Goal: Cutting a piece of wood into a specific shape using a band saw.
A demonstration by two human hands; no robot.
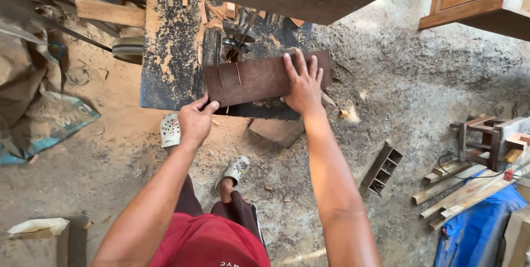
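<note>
Two hands on one dark brown slotted wooden board (251, 81), flat on sawdust-covered saw table (165, 51): left hand (194, 122) pinching 7 o'clock corner, right hand (302, 82) splayed flat; fingers risk slipping into blade (243, 32) at 12 o'clock

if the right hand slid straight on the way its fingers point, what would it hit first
The right hand lies flat on the board, fingers pointing up-frame. Past the board's far edge it would likely first meet the dusty saw table; the blade guide stands further left, though depth is unclear.
</note>
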